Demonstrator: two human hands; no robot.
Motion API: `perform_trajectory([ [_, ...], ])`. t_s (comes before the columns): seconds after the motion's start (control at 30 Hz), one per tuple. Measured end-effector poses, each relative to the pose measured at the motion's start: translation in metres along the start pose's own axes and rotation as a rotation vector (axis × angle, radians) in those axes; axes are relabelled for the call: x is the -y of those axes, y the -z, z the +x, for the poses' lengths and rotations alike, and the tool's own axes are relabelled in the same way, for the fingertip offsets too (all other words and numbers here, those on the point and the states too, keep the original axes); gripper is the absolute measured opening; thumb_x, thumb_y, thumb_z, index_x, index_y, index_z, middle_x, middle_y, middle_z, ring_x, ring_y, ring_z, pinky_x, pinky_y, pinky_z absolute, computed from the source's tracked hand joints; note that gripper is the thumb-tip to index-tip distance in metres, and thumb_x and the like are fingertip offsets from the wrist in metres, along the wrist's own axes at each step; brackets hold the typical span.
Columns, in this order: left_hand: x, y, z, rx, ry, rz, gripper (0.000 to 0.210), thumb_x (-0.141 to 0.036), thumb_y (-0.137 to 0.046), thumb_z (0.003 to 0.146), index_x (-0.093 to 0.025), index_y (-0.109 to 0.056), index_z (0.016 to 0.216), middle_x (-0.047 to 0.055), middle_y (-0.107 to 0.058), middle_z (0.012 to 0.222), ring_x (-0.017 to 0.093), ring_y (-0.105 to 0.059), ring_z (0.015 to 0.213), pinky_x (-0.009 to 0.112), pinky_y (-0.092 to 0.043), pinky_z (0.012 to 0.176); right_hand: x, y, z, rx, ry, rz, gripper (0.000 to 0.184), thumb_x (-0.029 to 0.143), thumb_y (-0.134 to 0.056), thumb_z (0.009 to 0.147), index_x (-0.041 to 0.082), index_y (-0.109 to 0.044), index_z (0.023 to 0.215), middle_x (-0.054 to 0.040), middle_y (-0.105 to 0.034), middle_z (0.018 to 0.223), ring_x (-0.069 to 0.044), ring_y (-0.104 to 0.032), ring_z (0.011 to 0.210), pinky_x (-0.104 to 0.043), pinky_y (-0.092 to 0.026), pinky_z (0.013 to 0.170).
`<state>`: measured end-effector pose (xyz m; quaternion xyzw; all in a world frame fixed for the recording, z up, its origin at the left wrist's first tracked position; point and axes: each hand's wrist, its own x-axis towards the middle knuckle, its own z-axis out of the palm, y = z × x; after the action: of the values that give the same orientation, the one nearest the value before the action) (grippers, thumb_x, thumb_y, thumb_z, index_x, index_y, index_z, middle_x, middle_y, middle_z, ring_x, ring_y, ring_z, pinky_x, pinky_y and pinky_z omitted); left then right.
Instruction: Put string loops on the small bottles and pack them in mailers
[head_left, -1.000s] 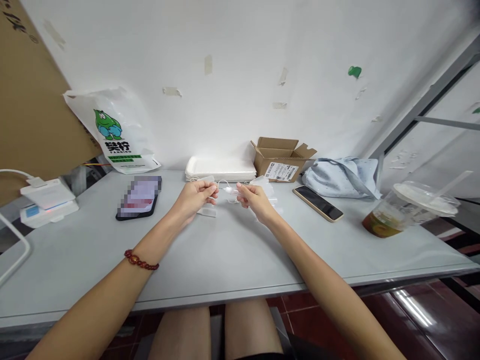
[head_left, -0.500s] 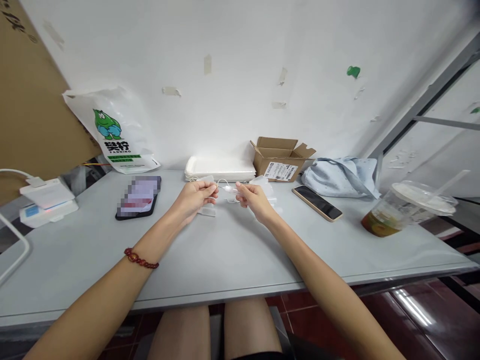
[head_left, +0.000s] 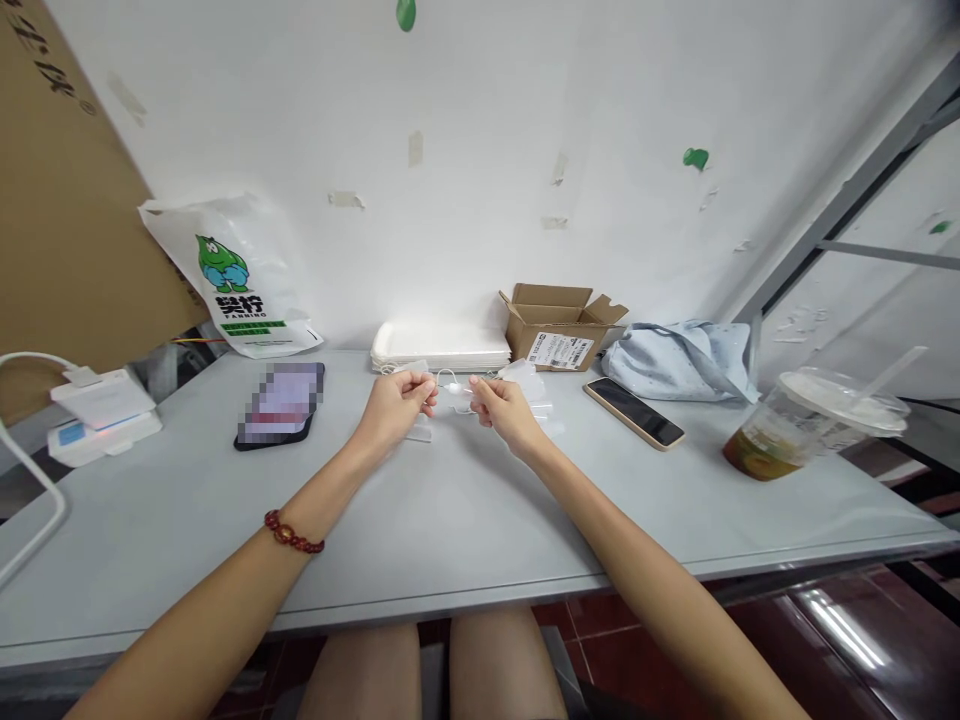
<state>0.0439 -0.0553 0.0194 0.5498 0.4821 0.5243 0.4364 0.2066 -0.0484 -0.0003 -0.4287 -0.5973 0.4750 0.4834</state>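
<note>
My left hand [head_left: 397,408] is closed in a pinch above the table, thumb against the index finger, at a thin white cord [head_left: 448,373]. Opposite it, my right hand [head_left: 506,410] pinches the near end of a small white piece [head_left: 454,389] that the cord loops from. The piece sits in the narrow gap between my fingertips; its exact kind is too small to tell. Clear plastic strips [head_left: 541,410] lie under and beside my right hand, and another clear strip [head_left: 420,433] shows by my left hand. My fingers partly hide the cord's ends.
Behind my hands lie a stack of white flat sheets [head_left: 442,345] and an open cardboard box [head_left: 559,335]. Phones lie left [head_left: 281,405] and right [head_left: 634,411]. A drink cup [head_left: 806,420], blue cloth bag [head_left: 679,360], white plastic bag [head_left: 232,275] and white charger [head_left: 103,415] stand around.
The view has tipped slightly upward, so things on the table appear a little lower. Both hands keep their pinch, with the small white piece still between them.
</note>
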Motion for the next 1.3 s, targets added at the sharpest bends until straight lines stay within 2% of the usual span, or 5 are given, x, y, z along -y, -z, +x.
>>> perform_trajectory([
  [0.33,0.005,-0.005,-0.002,-0.035,-0.043,0.037,0.012,-0.025,-0.066,0.063,-0.013,-0.062,0.063,0.001,-0.061,0.060,0.013,-0.056,0.054,0.028,-0.047,0.058,-0.003,-0.005,-0.003,-0.056,-0.004,-0.008,0.050,0.064,-0.054,0.073,0.020,-0.037,0.057,0.0054,-0.036,0.051,-0.005,-0.031,0.043,-0.022,-0.026,0.041],
  [0.63,-0.005,0.019,0.005,0.185,0.159,-0.064,0.023,-0.031,-0.070,0.066,-0.011,-0.070,0.077,0.008,-0.068,0.084,0.014,-0.060,0.071,0.028,-0.048,0.064,0.008,0.000,-0.004,0.018,-0.066,0.016,0.046,0.058,-0.055,0.074,0.018,-0.040,0.059,0.0063,-0.035,0.052,-0.003,-0.024,0.042,-0.021,-0.019,0.040],
  [0.97,-0.009,0.004,-0.004,0.146,0.081,0.108,0.007,-0.020,-0.066,0.063,-0.013,-0.066,0.063,0.002,-0.064,0.061,0.013,-0.056,0.056,0.029,-0.047,0.061,-0.002,-0.003,-0.004,0.039,-0.051,-0.060,0.044,0.057,-0.048,0.080,0.021,-0.035,0.058,0.0074,-0.033,0.049,-0.005,-0.026,0.039,-0.021,-0.023,0.039],
  [1.13,-0.010,0.016,0.003,0.150,0.098,0.117,0.010,-0.022,-0.068,0.062,-0.012,-0.068,0.065,0.003,-0.064,0.060,0.014,-0.056,0.057,0.029,-0.045,0.060,0.000,0.001,-0.005,0.087,0.092,-0.339,0.036,0.046,-0.038,0.091,0.019,-0.046,0.068,0.0033,-0.047,0.056,-0.009,-0.042,0.046,-0.024,-0.035,0.050],
  [1.3,-0.010,0.051,0.018,0.020,0.142,0.162,0.013,-0.024,-0.071,0.061,-0.013,-0.068,0.066,0.006,-0.066,0.071,0.017,-0.058,0.073,0.028,-0.042,0.061,0.002,0.014,-0.002,-0.033,0.324,-1.008,0.021,0.022,-0.047,0.091,0.013,-0.056,0.107,-0.0110,-0.063,0.100,-0.020,-0.056,0.092,-0.031,-0.041,0.077],
])
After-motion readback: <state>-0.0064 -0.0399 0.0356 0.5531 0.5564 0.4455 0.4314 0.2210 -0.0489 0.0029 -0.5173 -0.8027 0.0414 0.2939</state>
